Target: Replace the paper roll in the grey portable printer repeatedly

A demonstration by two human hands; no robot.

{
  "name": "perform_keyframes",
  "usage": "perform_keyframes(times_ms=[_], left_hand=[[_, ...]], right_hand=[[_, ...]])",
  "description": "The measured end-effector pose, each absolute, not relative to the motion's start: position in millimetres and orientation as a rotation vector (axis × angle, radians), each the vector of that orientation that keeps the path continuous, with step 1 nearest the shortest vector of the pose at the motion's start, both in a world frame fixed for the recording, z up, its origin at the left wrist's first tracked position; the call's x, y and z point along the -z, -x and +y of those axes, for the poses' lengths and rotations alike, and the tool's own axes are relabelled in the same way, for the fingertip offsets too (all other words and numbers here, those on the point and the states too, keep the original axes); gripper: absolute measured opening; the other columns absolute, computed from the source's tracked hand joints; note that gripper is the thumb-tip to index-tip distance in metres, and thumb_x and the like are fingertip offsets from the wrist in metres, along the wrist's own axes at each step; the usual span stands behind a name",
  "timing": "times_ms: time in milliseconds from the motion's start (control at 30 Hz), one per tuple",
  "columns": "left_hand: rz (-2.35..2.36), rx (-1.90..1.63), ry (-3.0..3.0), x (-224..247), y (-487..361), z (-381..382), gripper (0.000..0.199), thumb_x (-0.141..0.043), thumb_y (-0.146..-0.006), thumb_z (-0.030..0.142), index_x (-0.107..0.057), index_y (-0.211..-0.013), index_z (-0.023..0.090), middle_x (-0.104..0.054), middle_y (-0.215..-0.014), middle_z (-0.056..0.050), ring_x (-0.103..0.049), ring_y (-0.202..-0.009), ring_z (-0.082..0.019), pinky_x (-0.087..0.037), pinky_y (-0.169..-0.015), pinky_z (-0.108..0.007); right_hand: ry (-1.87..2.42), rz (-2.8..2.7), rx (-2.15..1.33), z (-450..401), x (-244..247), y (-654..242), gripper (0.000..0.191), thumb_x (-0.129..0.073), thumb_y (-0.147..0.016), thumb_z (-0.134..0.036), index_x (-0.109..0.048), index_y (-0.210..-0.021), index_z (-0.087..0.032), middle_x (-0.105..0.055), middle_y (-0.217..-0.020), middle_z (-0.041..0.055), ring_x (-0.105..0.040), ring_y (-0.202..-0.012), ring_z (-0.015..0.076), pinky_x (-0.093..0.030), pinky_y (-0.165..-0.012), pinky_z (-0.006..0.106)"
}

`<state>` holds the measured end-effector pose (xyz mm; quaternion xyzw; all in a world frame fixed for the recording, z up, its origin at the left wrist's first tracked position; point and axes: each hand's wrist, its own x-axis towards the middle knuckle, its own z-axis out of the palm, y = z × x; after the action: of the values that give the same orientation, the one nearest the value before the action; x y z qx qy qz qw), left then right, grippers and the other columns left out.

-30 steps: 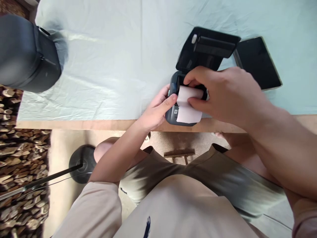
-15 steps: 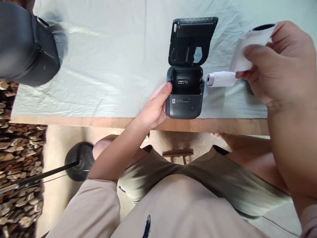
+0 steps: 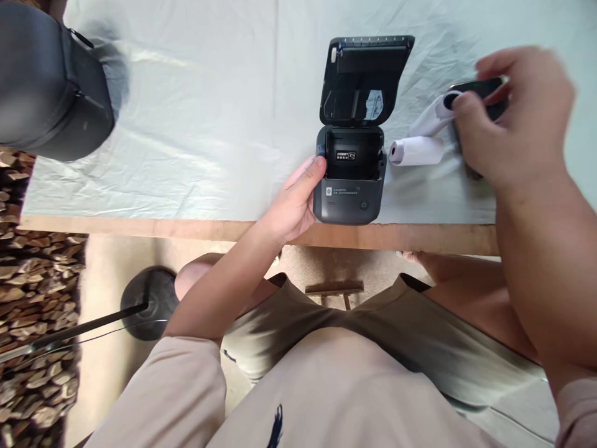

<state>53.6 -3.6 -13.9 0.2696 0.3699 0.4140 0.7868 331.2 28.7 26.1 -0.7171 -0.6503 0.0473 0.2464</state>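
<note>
A small black label printer (image 3: 349, 202) lies on the cloth with its lid (image 3: 361, 81) swung up and its paper bay bare. My left hand (image 3: 298, 199) grips the printer's left side, thumb on top by the bay's edge. Right of the printer is a small white paper roll (image 3: 417, 151). Just behind that sits a larger white paper roll (image 3: 431, 115), its hollow end towards my right hand (image 3: 513, 106). The fingers of this hand are apart, and its thumb overlaps the larger roll's end; whether they touch I cannot tell. A dark flat object (image 3: 497, 109) lies partly hidden beneath the hand.
A pale cloth (image 3: 196, 124) covers the table, whose wooden front edge (image 3: 209, 229) runs close to my lap. A black zipped case (image 3: 51, 93) stands at the far left. A stand with a round black base (image 3: 149, 323) is on the floor, near stacked firewood (image 3: 41, 348).
My right hand has lowered the larger paper roll onto the table behind the small one, and its fingers have spread. The dark flat object shows more. My left hand stays on the printer.
</note>
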Motion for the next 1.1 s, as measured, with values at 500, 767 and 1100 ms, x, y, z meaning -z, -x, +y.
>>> perform_keyframes(times_ms=[500,767,1100], left_hand=[[0.801,-0.906,-0.555,14,-54,-4,0.035,-0.073,-0.104,0.047,-0.072,-0.133,0.027,-0.085,-0.122,-0.003,-0.078,-0.134,-0.031,-0.073,-0.099,-0.039],[0.743,-0.916,-0.609,17,-53,-4,0.030,-0.073,-0.104,0.046,-0.076,-0.125,0.025,-0.084,-0.128,-0.003,-0.074,-0.141,-0.032,-0.071,-0.105,-0.040],[0.779,-0.928,-0.551,17,-54,-5,0.043,-0.076,-0.103,0.044,-0.070,-0.142,0.029,-0.083,-0.134,-0.003,-0.074,-0.141,-0.032,-0.070,-0.108,-0.041]], right_hand=[[1.617,-2.519,-0.190,12,-15,-315,0.044,-0.055,-0.092,-0.036,-0.072,-0.132,-0.029,-0.076,-0.129,0.0177,-0.067,-0.130,0.0476,-0.056,-0.107,0.070],[1.686,-2.525,-0.207,5,-6,-328,0.077,-0.057,-0.081,-0.035,-0.057,-0.158,-0.028,-0.069,-0.152,0.0186,-0.069,-0.133,0.0491,-0.064,-0.083,0.067],[1.888,-2.262,-0.259,9,-26,-314,0.060,-0.066,-0.085,-0.023,-0.070,-0.145,-0.028,-0.081,-0.124,0.0144,-0.077,-0.112,0.0386,-0.063,-0.084,0.054]])
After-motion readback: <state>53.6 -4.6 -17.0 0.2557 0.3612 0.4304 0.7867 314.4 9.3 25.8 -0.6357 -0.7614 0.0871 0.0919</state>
